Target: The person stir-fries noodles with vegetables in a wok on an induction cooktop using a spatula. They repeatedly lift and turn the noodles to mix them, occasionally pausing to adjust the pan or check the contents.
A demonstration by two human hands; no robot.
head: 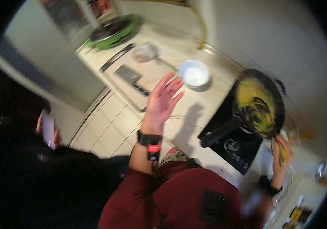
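My left hand (163,103) is raised palm up over the counter, its fingers spread and nothing in it. Just beyond its fingertips stands a white bowl (194,73). On the right, my right hand (283,148) grips something with a yellow handle (282,157), close to the rim of a black frying pan; blur hides what the other end is. The pan (277,97) sits on a black portable cooktop (239,151), its long handle (220,131) pointing back toward me. Yellow-green shredded food (249,90) lies inside it.
A cleaver (129,74) and a blurred clear bag (145,52) lie on a cutting board (117,67). Behind is a green lidded pan (112,31). At left a person in dark clothes holds a phone (48,130). A tiled wall (260,34) bounds the right side.
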